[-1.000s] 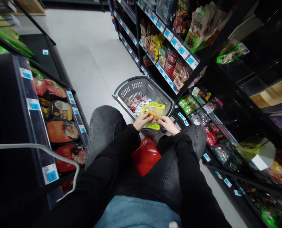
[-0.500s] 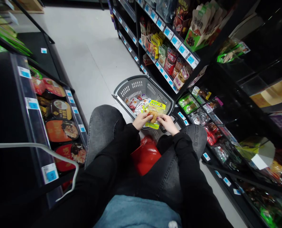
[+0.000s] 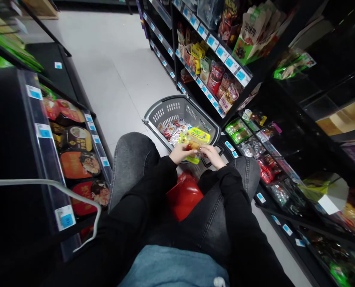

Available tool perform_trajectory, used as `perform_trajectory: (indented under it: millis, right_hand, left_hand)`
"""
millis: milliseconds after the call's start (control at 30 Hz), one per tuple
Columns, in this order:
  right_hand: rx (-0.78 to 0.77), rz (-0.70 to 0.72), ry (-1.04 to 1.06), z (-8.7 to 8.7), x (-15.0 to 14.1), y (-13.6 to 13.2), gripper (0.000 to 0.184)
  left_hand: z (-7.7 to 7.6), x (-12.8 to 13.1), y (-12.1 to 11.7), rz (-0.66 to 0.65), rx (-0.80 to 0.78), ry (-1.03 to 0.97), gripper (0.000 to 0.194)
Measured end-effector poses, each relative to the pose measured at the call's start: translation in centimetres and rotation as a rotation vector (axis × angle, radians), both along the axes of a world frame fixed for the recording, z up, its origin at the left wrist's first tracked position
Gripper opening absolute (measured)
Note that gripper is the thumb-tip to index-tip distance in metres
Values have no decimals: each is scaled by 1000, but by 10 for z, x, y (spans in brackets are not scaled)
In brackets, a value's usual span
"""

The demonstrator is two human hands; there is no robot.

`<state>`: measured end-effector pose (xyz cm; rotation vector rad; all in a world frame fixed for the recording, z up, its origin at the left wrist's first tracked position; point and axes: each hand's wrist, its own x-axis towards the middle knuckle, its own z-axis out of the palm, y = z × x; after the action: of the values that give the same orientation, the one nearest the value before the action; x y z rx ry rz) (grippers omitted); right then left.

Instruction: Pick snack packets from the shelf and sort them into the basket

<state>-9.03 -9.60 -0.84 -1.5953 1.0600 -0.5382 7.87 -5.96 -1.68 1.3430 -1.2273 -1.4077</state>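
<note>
Between both hands is a yellow-green snack packet [image 3: 199, 135] with a clear window and brownish food inside. My left hand [image 3: 180, 152] grips its left side, thumb across the front. My right hand [image 3: 212, 154] pinches the right side. The packet is above the near rim of a grey shopping basket [image 3: 168, 107], which stands on the floor before my knees. Several small white and red sachets [image 3: 173, 129] lie in the basket. Below my hands, between my legs, is a red plastic object [image 3: 183, 197]; its kind I cannot make out.
At left, a low shelf [image 3: 42, 159] holds several packaged food bowls [image 3: 80, 164]. A black rack [image 3: 205, 85] with snack bags [image 3: 216, 75] rises behind the basket to the right. More packets [image 3: 237, 130] fill the right-hand shelf. A white cable [image 3: 57, 185] crosses at left.
The packet has tilted and bent a little in my hands, its lower edge shifting left. My fingers have closed further over its middle. The basket stays put.
</note>
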Motion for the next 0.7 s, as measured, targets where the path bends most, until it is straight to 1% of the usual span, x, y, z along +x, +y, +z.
perform_trajectory:
  millis: [100, 167, 233, 367, 600, 700]
  right_hand:
    - [36, -150, -73, 4, 7, 3, 46]
    - [97, -161, -174, 7, 12, 5, 57]
    - [146, -136, -244, 11, 16, 7, 63]
    - [167, -186, -261, 15, 19, 9, 65]
    - [135, -227, -249, 11, 20, 8, 63]
    - [132, -233, -240, 8, 19, 6, 62]
  left_hand:
    - [0, 0, 1, -22, -34, -40, 32]
    - [-1, -1, 2, -51, -56, -92, 29]
    - [-2, -1, 3, -63, -55, -115, 28]
    - [-3, -2, 3, -48, -13, -90, 26]
    - [0, -6, 2, -5, 124, 52, 18]
    - [-1, -5, 2, -26, 84, 18, 22]
